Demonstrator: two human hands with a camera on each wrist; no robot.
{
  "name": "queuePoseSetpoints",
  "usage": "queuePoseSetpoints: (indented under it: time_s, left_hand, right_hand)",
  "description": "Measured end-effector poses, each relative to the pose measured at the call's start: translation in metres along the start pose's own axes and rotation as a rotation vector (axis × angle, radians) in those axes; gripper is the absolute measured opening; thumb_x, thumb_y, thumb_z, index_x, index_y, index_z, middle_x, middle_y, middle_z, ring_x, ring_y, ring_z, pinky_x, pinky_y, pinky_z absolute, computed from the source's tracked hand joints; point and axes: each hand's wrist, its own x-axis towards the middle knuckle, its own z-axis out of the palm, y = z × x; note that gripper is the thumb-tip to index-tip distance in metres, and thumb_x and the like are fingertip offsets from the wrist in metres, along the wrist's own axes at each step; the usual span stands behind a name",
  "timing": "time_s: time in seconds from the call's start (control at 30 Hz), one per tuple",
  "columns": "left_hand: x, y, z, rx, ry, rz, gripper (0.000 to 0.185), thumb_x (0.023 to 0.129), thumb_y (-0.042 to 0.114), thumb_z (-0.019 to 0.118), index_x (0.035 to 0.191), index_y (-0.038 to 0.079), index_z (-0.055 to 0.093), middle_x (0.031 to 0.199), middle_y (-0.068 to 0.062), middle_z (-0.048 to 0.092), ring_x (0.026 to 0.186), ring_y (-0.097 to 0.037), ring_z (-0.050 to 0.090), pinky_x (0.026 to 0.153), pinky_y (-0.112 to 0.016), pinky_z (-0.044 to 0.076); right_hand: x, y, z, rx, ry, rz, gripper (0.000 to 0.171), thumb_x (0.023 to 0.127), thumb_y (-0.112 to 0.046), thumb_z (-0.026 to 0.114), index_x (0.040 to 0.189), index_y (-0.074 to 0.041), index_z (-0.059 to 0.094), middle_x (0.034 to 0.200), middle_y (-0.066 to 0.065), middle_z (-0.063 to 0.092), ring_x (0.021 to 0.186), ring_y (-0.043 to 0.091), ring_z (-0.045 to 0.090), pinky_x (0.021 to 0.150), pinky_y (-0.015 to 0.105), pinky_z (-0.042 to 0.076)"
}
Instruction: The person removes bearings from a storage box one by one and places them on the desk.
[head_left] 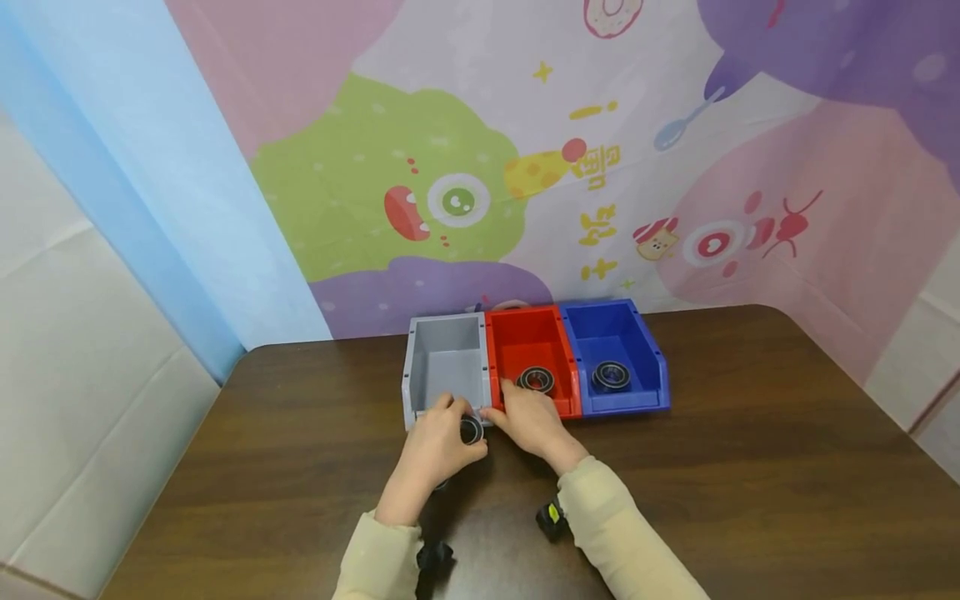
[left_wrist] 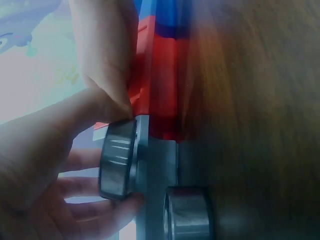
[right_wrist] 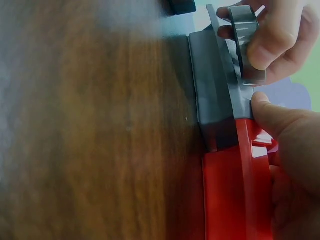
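Left hand (head_left: 435,446) pinches a bearing (head_left: 471,429) between thumb and fingers, at the front lip of the grey bin (head_left: 447,358). Right hand (head_left: 528,419) rests on the front edge where the grey bin meets the red bin (head_left: 531,350), thumb pressed to the rim, holding nothing. Red bin and blue bin (head_left: 615,342) each contain one bearing.

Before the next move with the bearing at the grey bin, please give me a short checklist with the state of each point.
1. Left hand grips the bearing: ok.
2. Bearing over the front rim of the grey bin: ok.
3. Right hand rests at the bins' front edge: ok.
4. Grey bin has free space: ok.
5. Red bin and blue bin each hold a bearing: ok.
6. Grip firmness: cannot tell.
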Motion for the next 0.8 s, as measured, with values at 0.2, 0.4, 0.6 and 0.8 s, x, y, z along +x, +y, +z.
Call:
queuePoseSetpoints:
  time_s: [0.2, 0.4, 0.6, 0.8]
  left_hand:
    - [-0.0018, 0.0025, -0.0039, 0.043, -0.093, 0.041, 0.034, 0.064, 0.028, 0.072, 0.088, 0.010, 0.057, 0.078, -0.001, 0.046, 0.052, -0.016, 0.046, 0.048, -0.026, 0.038]
    - [-0.0019, 0.0041, -0.0049, 0.060, -0.157, 0.075, 0.035, 0.062, 0.028, 0.073, 0.087, 0.009, 0.058, 0.080, -0.002, 0.050, 0.056, -0.017, 0.048, 0.053, -0.028, 0.040]
    - [-0.0024, 0.0039, -0.0029, 0.075, -0.218, 0.067, 0.036, 0.062, 0.029, 0.073, 0.088, 0.010, 0.058, 0.084, -0.001, 0.052, 0.061, -0.017, 0.051, 0.056, -0.031, 0.042]
    - [-0.0032, 0.0062, 0.0005, 0.102, -0.265, 0.075, 0.035, 0.063, 0.031, 0.073, 0.088, 0.012, 0.059, 0.083, 0.000, 0.054, 0.067, -0.016, 0.053, 0.060, -0.033, 0.045]
  right_hand:
    - [0.0008, 0.0005, 0.0013, -0.009, -0.005, 0.004, 0.049, 0.084, -0.047, 0.057, 0.107, -0.004, 0.053, 0.077, 0.008, 0.062, 0.060, 0.020, 0.058, 0.050, 0.031, 0.044]
    - [0.0015, 0.0007, 0.0019, -0.023, 0.000, 0.005, 0.048, 0.084, -0.047, 0.057, 0.106, -0.004, 0.053, 0.078, 0.009, 0.063, 0.062, 0.021, 0.060, 0.053, 0.033, 0.047]
    - [0.0011, 0.0001, 0.0016, -0.015, -0.006, 0.012, 0.050, 0.084, -0.047, 0.057, 0.109, -0.004, 0.053, 0.081, 0.009, 0.064, 0.064, 0.022, 0.060, 0.054, 0.033, 0.048]
    - [0.0002, -0.0003, 0.0009, -0.004, -0.007, 0.017, 0.053, 0.085, -0.046, 0.057, 0.114, -0.002, 0.052, 0.082, 0.010, 0.064, 0.064, 0.021, 0.060, 0.053, 0.033, 0.047]
